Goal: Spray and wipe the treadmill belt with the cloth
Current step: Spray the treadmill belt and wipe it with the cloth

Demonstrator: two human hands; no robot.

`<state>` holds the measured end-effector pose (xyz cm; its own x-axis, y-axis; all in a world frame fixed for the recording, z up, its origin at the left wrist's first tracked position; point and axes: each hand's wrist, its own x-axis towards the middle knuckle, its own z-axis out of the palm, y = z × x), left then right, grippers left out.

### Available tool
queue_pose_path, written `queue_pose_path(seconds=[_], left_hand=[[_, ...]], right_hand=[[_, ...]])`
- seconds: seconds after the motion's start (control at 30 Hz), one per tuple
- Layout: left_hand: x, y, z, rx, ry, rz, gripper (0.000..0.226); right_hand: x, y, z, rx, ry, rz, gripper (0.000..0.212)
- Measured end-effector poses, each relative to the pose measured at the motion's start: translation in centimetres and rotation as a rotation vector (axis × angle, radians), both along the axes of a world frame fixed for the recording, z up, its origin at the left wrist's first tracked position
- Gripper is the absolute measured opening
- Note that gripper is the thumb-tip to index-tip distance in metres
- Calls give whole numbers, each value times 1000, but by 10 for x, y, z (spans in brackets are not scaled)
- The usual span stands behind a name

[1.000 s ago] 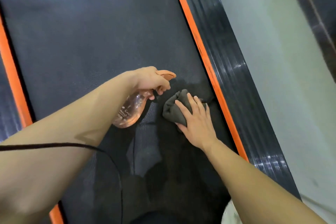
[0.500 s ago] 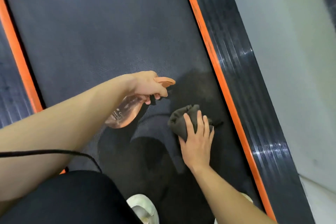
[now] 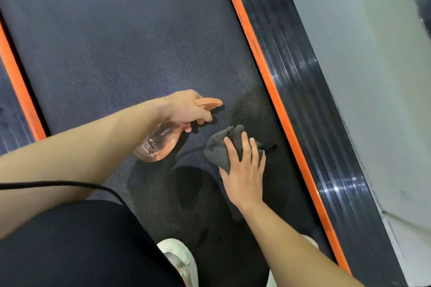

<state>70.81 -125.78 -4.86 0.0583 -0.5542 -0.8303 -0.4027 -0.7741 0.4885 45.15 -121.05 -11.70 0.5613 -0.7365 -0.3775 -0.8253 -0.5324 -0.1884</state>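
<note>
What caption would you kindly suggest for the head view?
Left hand holds a spray bottle above the treadmill belt while the right hand presses a cloth onto it.

Light is coming from above and ahead, giving the far stretch of the treadmill belt [image 3: 112, 37] a bluish sheen, while the near stretch is sinking into a broad dark shadow. Small white glints are flashing on the ribbed side rail [image 3: 310, 100]. The belt's weave is showing crisply at mid-frame; the pale wall [image 3: 373, 53] and upper right corner are smearing into soft blur
</note>
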Motion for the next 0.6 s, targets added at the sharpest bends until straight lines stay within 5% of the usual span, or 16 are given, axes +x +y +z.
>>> queue_pose_path(seconds=[0.3,0.6], left_hand=[[-18,-17,7,-161,-124,132,18],[-18,-11,10,-88,-156,22,22]], right_hand=[[-1,-1,2,19,-43,-21,88],[-9,1,1,3,-19,24,92]])
